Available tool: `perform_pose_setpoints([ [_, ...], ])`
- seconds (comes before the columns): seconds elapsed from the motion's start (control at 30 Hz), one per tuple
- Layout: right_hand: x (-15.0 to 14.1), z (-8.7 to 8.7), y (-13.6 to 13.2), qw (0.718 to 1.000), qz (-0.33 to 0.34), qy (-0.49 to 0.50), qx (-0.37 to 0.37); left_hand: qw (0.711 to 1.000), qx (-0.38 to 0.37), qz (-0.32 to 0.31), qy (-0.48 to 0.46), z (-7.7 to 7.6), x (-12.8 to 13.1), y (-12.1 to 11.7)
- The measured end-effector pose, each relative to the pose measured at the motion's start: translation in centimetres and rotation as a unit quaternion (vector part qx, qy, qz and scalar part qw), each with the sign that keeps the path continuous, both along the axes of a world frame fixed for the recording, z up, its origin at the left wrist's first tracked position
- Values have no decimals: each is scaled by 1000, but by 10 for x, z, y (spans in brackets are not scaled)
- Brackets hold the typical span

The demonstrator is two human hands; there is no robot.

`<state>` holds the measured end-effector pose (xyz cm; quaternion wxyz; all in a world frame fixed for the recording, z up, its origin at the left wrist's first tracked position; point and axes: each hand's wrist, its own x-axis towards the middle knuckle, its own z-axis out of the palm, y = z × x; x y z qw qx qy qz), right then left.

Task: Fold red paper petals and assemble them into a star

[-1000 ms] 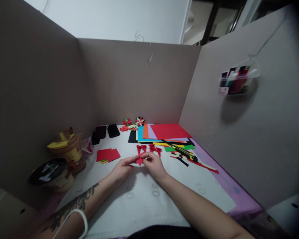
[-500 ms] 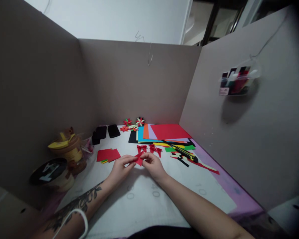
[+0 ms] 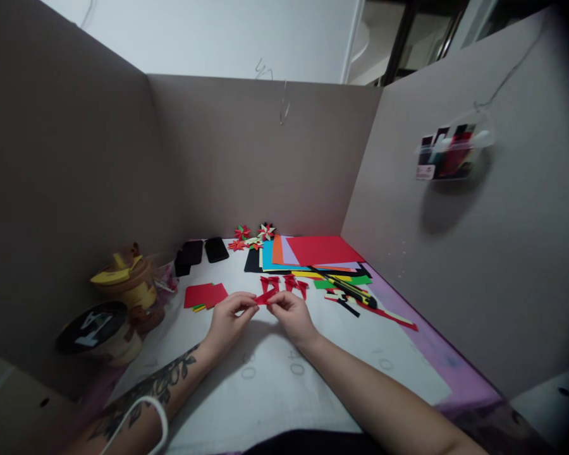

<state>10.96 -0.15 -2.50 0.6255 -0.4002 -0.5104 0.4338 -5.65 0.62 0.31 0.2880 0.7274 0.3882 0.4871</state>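
A small folded piece of red paper point(image 3: 264, 297) is stretched between my two hands above the white sheet point(image 3: 284, 404). My left hand point(image 3: 233, 315) pinches its left end between thumb and fingers. At the right end, my right hand point(image 3: 291, 314) grips it the same way. Just beyond the fingertips lie several folded red paper pieces point(image 3: 296, 284) in a row. To the left of my left hand rests a stack of red paper squares point(image 3: 205, 295), with yellow and green edges showing beneath.
Coloured paper sheets point(image 3: 325, 251) lie at the back right. A yellow-and-black utility knife point(image 3: 355, 292) rests on paper strips. Folded paper stars point(image 3: 266, 231) sit by the back panel, near two black phone-like objects point(image 3: 217, 249). Pots point(image 3: 126, 278) stand left; a plastic container point(image 3: 452, 151) hangs right.
The red paper between my fingers has gone from a wider pointed shape to a narrower, flatter strip. My hands have barely shifted.
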Motion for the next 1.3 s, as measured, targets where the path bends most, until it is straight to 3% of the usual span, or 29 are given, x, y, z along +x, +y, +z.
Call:
perform_pose_setpoints([
  [0.33, -5, 2, -2, 999, 1, 42, -3, 998, -42, -32, -41, -2, 5, 2],
  [0.6, -7, 4, -5, 1000, -4, 23, 4, 997, -60, -5, -40, 2, 6, 0],
  [0.87, -11, 6, -4, 997, -41, 64, 4, 981, -159, -16, -110, 0, 14, -5],
  [1.0, -6, 6, -4, 1000, -25, -4, -1, 963, -228, -71, -128, 0, 14, -4],
  [1.13, -6, 8, -9, 995, 13, -101, 20, 965, -226, -78, -109, -2, 14, -1],
  [1.3, -7, 9, -11, 995, 13, -92, 23, 968, -217, -92, -84, -4, 12, 1],
])
